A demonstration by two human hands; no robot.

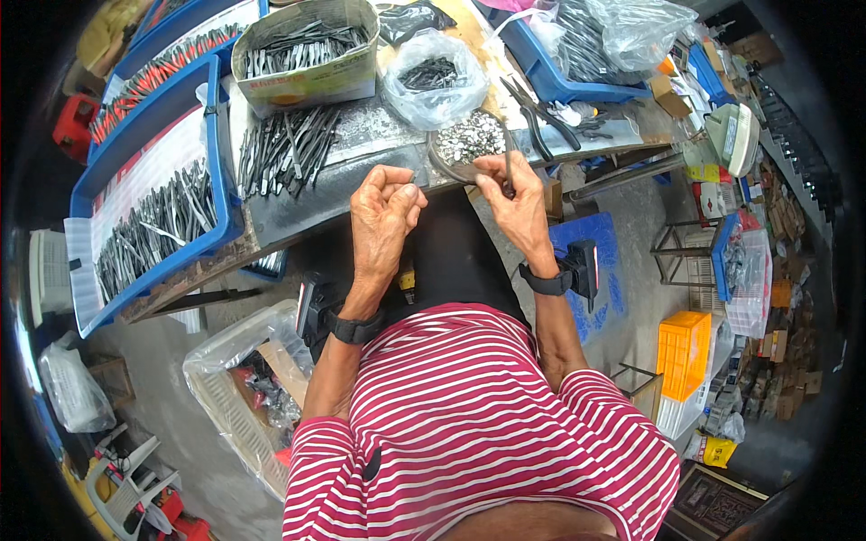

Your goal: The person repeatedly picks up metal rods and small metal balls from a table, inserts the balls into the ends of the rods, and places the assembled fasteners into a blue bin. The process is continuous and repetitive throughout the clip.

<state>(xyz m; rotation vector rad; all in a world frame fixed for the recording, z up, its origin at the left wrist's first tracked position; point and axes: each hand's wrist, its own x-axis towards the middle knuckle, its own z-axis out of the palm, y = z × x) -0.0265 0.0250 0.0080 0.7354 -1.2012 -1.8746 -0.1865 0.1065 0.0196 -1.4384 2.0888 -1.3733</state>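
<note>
Pinching thumb to finger, the left hand point(388, 216) hangs just off the front of the desk point(298, 209); whether it holds anything, I cannot tell. The right hand point(512, 203) grips one dark piece point(510, 185) at the near right edge of one round dish point(441, 164), filled with small bits point(471, 137) too many to count. Behind the dish stand one clear bag point(424, 110) and, farther left, one carton point(311, 95), both full of dark parts. One loose pile point(289, 149) lies before the carton. One pair of pliers point(565, 132) crowds the dish's right side. At least two blue trays point(222, 167) flank the left; another blue tray point(591, 93) sits right. Below are one pale crate point(225, 428) and one orange crate point(683, 352).
</note>
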